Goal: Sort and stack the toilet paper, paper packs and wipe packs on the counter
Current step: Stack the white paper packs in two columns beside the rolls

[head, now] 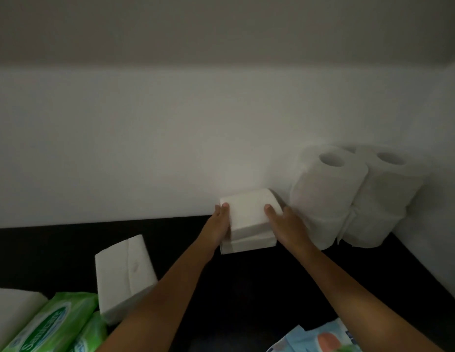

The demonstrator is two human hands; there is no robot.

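White paper packs (249, 214), three; toilet rolls (323, 184), four; green wipe packs (53, 323), two.

Bare counter (246, 288) ran open up the middle. Toilet rolls (348, 194) boxed in the right, just beside the paper stack (249, 219); the wall (170, 148) shut off the back; a loose paper pack (124, 278) crowded the left.

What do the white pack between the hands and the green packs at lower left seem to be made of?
The white rectangular paper pack looks like soft matte paper, perhaps thinly wrapped: no shine, rounded edges. The green printed wipe packs look like glossy plastic film: lettering and faint reflections.
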